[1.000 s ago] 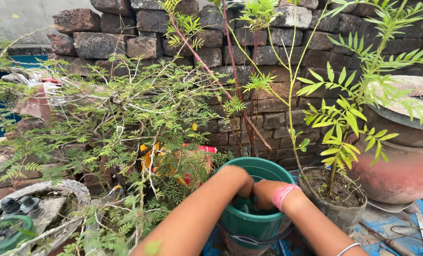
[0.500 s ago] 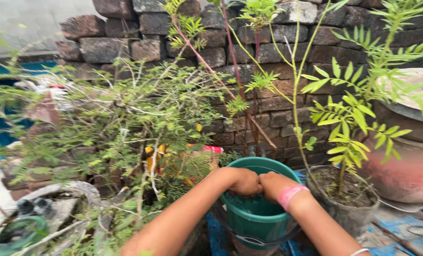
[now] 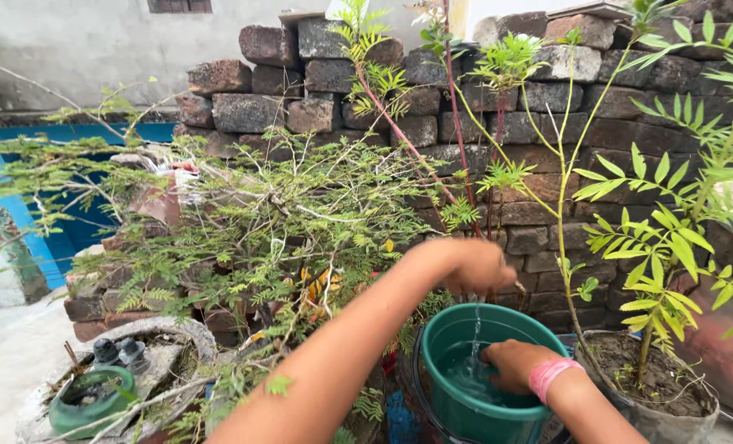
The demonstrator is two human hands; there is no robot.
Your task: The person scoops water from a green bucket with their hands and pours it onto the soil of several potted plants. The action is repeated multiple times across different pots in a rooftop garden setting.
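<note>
A green plastic bucket (image 3: 444, 341) holding water stands low in the middle, among potted plants. My left hand (image 3: 475, 265) is lifted above the bucket with its fingers cupped and closed, and water trickles from it down into the bucket. My right hand (image 3: 510, 362) rests at the water's surface inside the bucket, fingers spread, with a pink band (image 3: 547, 376) on the wrist.
A feathery green bush (image 3: 243, 222) spreads to the left of the bucket. At right, a slender plant grows in a soil-filled pot (image 3: 662, 395). Behind runs a rough stacked-stone wall (image 3: 432, 90). A cracked grey planter (image 3: 103, 378) sits at lower left.
My left hand has risen out of the bucket and now drips water above it. My right hand stays in the water. The view has tilted upward slightly.
</note>
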